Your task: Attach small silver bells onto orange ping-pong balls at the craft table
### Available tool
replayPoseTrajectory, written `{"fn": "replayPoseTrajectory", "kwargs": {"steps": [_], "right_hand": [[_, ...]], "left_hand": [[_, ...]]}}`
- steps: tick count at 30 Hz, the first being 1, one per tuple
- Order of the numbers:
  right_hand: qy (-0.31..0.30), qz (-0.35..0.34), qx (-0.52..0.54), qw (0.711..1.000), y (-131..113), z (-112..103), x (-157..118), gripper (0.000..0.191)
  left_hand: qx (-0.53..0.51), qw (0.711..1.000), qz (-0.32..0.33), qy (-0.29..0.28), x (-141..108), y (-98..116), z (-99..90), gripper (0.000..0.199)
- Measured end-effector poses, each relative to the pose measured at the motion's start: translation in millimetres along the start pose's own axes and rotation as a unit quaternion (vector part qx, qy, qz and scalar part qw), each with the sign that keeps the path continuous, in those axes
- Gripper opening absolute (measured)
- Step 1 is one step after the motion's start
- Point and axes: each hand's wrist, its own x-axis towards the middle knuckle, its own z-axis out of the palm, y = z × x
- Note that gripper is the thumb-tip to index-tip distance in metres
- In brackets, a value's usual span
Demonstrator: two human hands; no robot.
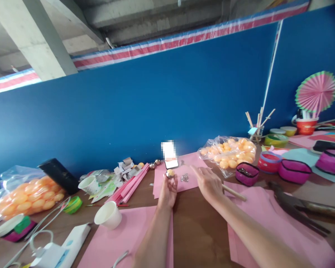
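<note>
My left hand (168, 191) holds a small ball (170, 174), part orange and part shiny metal, between its fingertips, just in front of a phone (171, 163) with a bright screen. To the right, my right hand (208, 182) reaches over the pink paper (195, 163), palm down, with a wooden stick (234, 191) running out from under it toward the right. Its fingers are extended, and the stick's near end is hidden by the hand. Small metal pieces (184, 178) lie on the paper between the hands. Two shiny balls (158, 162) rest at the paper's back left.
Bags of orange balls stand at left (30, 197) and right (229, 150). A white cup (108, 215) is on pink paper at left, near a power strip (75, 242). A hammer (304, 204) and purple containers (247, 174) lie right. A blue partition (156, 100) rises behind.
</note>
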Motion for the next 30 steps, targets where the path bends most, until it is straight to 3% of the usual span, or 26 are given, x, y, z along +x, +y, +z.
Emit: {"fn": "replayPoseTrajectory", "kwargs": {"steps": [4,9,18,21,24,27,30], "right_hand": [[-0.07,0.073,-0.038,0.994,20,7,4,0.047],[-0.136,0.111,-0.083,0.981,28,16,6,0.041],[-0.159,0.168,-0.095,0.968,36,27,7,0.034],[-0.128,0.141,-0.068,0.979,36,26,8,0.033],[-0.1,0.047,-0.002,0.994,28,26,7,0.037],[-0.126,-0.028,0.046,0.991,18,28,5,0.043],[-0.156,-0.05,0.061,0.985,11,30,4,0.041]], "left_hand": [[-0.001,1.0,-0.022,0.015,0,1,-0.8,0.022],[0.017,1.0,-0.023,0.01,-3,1,2.2,0.023],[0.016,1.0,-0.006,-0.016,-8,1,7.0,0.021],[0.035,0.999,-0.009,-0.025,-8,0,7.3,0.02],[0.045,0.998,-0.028,-0.025,-10,0,8.5,0.017],[0.047,0.998,-0.044,-0.019,-11,0,9.5,0.018],[0.051,0.997,-0.053,-0.013,-11,-1,9.6,0.02]]}}
